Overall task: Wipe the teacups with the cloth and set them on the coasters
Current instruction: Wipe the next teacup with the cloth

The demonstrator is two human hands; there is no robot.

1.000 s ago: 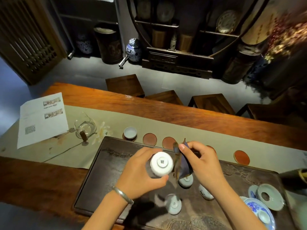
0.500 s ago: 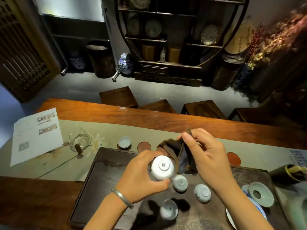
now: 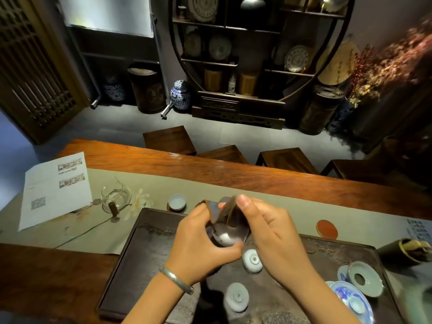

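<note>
Head view: left hand (image 3: 198, 244) grips teacup (image 3: 225, 237) over dark tray (image 3: 149, 242), right hand (image 3: 271, 232) pinches cloth (image 3: 228, 213) draped on it, cup's axis tilted twd camera; free coaster (image 3: 326, 229) lies right of tray's far edge, nearer right hand, w/ open runner around.

Wooden table (image 3: 233, 169) with runner and tea tray.

A pale green runner (image 3: 163, 183) lies lengthwise along the table. On the runner, from 9 o'clock toward 3 o'clock: a printed paper sheet (image 3: 55, 190), a glass pitcher (image 3: 115, 198), an upright teacup (image 3: 177, 202) seated on a coaster, and a bare red-brown coaster (image 3: 326, 228). A dark rectangular tea tray (image 3: 145, 251) sits at 6 o'clock, its far edge overlapping the runner. A dark cylindrical holder (image 3: 404, 250) lies at 3 o'clock, beside the tray.
</note>
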